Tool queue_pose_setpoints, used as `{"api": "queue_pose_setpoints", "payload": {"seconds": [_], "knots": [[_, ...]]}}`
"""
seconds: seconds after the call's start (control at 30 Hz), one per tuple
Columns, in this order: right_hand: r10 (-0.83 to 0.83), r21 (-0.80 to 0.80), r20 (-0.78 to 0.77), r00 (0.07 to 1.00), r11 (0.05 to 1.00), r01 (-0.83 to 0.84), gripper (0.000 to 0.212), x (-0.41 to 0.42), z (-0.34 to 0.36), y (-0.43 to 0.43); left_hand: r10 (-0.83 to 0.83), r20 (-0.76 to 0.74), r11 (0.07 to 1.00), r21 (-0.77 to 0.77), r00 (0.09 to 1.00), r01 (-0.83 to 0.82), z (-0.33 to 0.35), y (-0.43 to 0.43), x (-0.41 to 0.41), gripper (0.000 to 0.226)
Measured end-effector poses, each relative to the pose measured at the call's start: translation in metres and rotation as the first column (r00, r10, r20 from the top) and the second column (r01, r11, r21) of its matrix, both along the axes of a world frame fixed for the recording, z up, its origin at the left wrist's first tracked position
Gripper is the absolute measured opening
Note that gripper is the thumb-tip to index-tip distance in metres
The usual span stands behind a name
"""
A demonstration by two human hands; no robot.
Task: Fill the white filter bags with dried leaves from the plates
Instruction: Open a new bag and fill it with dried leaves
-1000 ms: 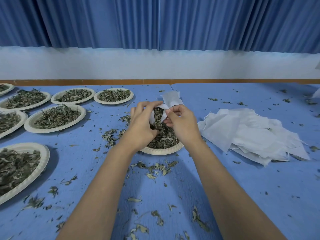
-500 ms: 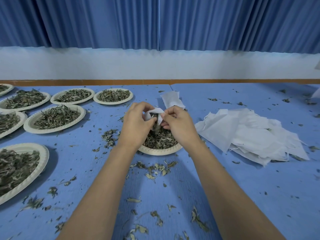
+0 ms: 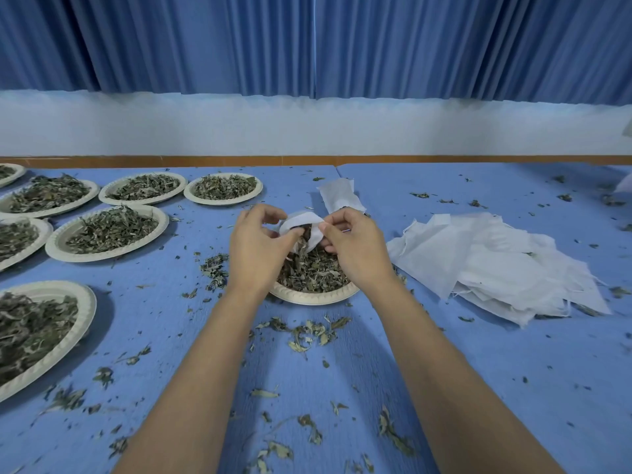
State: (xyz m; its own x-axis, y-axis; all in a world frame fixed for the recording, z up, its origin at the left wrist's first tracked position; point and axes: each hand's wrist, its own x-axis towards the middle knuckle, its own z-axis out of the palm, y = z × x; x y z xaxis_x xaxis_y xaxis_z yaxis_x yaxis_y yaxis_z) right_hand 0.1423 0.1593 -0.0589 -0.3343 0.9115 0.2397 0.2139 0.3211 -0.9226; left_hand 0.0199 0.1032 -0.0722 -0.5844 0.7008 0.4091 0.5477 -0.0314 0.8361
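Observation:
A white filter bag (image 3: 301, 221) hangs open over a paper plate (image 3: 314, 295) heaped with dried leaves (image 3: 313, 273) at the table's middle. My left hand (image 3: 256, 248) pinches the bag's left rim, thumb at the mouth. My right hand (image 3: 355, 249) pinches the right rim. Dried leaves show in the bag's mouth and trail from it down to the heap. The bag's lower part is hidden between my hands.
A pile of white filter bags (image 3: 496, 261) lies at the right. One filled bag (image 3: 340, 195) lies just behind my hands. Several leaf-filled plates (image 3: 106, 232) crowd the left side. Loose leaf bits (image 3: 304, 331) litter the blue tablecloth.
Both hands have drawn slightly apart, spreading the bag's mouth wider above the plate. The loose flap above my hands has come down.

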Motion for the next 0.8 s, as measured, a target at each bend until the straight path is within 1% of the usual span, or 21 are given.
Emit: {"api": "queue_pose_setpoints", "payload": {"seconds": [0.07, 0.1, 0.2, 0.27, 0.33, 0.37, 0.43, 0.5, 0.57, 0.67, 0.8], "knots": [[-0.027, -0.007, 0.004, 1.0, 1.0, 0.027, 0.008, 0.0, -0.002, 0.001, -0.048, 0.098, 0.999, -0.018, 0.994, 0.05, 0.001, -0.003, -0.002, 0.019], [-0.035, -0.003, 0.011, 0.999, 0.999, 0.035, 0.007, 0.0, -0.002, 0.001, -0.059, 0.121, 0.998, -0.028, 0.991, 0.063, 0.002, -0.004, -0.003, 0.019], [-0.005, 0.056, 0.092, 0.996, 0.998, 0.0, 0.01, 0.004, -0.002, 0.001, -0.012, 0.098, 0.999, -0.041, 0.995, 0.016, 0.005, -0.002, -0.004, 0.016], [0.049, 0.079, 0.222, 0.974, 0.995, -0.068, 0.019, 0.006, 0.0, -0.002, 0.073, 0.034, 0.997, -0.041, 0.997, -0.072, 0.005, -0.001, -0.004, 0.017], [0.035, 0.144, 0.435, 0.9, 0.984, -0.107, 0.033, 0.007, 0.002, -0.006, 0.16, -0.053, 0.986, -0.036, 0.986, -0.162, 0.005, -0.001, -0.002, 0.017], [0.004, 0.191, 0.531, 0.847, 0.974, -0.124, 0.039, 0.006, 0.003, -0.008, 0.185, -0.069, 0.982, -0.021, 0.98, -0.187, 0.005, -0.002, -0.002, 0.016], [-0.039, 0.249, 0.628, 0.777, 0.956, -0.154, 0.046, 0.003, 0.004, -0.011, 0.182, -0.016, 0.983, 0.03, 0.983, -0.182, 0.008, -0.002, 0.0, 0.014], [-0.048, 0.263, 0.667, 0.744, 0.949, -0.174, 0.044, 0.001, 0.004, -0.013, 0.138, 0.116, 0.984, 0.095, 0.984, -0.149, 0.012, -0.003, 0.001, 0.012], [-0.045, 0.269, 0.694, 0.719, 0.942, -0.2, 0.032, 0.0, 0.003, -0.014, 0.119, 0.193, 0.98, 0.138, 0.974, -0.147, 0.015, -0.003, 0.001, 0.012], [-0.05, 0.284, 0.683, 0.729, 0.937, -0.202, 0.02, 0.001, 0.001, -0.012, 0.107, 0.215, 0.974, 0.173, 0.971, -0.146, 0.017, -0.003, -0.001, 0.008], [-0.073, 0.314, 0.641, 0.764, 0.933, -0.174, 0.02, 0.001, -0.005, -0.007, 0.095, 0.244, 0.967, 0.206, 0.965, -0.147, 0.014, -0.002, -0.002, 0.008]]}}
